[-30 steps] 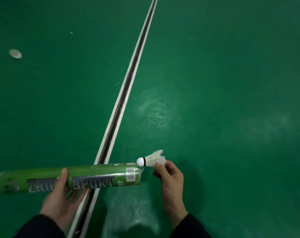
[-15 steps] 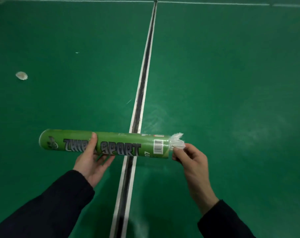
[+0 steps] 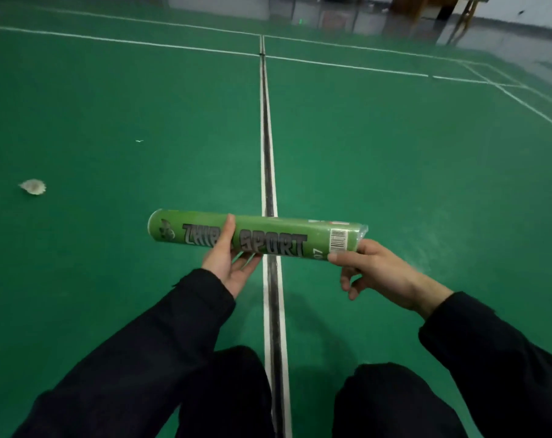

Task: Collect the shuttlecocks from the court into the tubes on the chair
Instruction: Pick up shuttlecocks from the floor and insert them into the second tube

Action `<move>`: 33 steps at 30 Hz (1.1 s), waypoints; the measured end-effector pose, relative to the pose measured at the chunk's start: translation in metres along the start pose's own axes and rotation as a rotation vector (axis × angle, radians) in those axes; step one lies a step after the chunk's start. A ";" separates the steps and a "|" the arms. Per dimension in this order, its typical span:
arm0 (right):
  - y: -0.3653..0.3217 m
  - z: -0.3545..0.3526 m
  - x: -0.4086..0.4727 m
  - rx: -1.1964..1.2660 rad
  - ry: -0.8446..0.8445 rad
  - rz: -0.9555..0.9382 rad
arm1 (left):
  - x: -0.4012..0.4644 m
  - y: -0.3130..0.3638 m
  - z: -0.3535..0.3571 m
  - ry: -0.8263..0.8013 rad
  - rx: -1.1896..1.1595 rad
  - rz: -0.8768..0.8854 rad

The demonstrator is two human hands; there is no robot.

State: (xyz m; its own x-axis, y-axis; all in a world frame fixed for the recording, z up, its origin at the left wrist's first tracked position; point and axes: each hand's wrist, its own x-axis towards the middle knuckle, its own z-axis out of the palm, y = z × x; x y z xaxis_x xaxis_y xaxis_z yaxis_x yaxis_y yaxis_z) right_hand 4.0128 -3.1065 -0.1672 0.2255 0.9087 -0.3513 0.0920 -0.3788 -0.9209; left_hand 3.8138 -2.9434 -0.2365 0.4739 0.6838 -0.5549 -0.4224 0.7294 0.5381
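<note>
The green tube (image 3: 255,235) lay level at the picture's centre, its open end toward 3 o'clock. The shuttlecock that had jutted from that mouth half a second earlier was now out of sight inside, so one more was collected. The left hand (image 3: 229,263) gripped the tube mid-length; the right hand (image 3: 372,268) pinched its rim. Another shuttlecock (image 3: 33,187) lay on the court floor (image 3: 395,169) at 9 o'clock.

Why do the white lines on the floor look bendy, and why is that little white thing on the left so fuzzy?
Head view: the wide lens bows the court lines toward the edges; the shuttlecock on the floor is small and soft, so its feathers blur; the far wall is smeared too; the green tube, gripped by the left hand, stays fairly sharp; pale shiny patches are light on the floor.
</note>
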 end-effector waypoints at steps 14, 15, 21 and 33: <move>-0.008 0.204 0.273 0.162 -0.157 0.043 | 0.090 0.140 -0.197 0.447 -0.329 0.225; -0.015 0.224 0.295 0.170 -0.235 0.060 | 0.091 0.157 -0.211 0.496 -0.353 0.245; -0.134 0.277 0.351 0.122 -0.579 0.324 | 0.060 0.282 -0.202 0.687 -0.365 0.252; -0.365 0.328 0.432 0.150 -0.483 0.529 | 0.016 0.497 -0.129 0.914 -0.518 0.163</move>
State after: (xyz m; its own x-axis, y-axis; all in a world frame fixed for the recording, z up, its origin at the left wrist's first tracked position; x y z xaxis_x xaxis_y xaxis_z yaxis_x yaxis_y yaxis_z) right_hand 3.7590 -2.5180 -0.0388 -0.2529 0.5997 -0.7592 -0.0528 -0.7921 -0.6081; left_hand 3.5119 -2.5668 -0.0596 -0.2878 0.3727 -0.8822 -0.8078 0.4004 0.4326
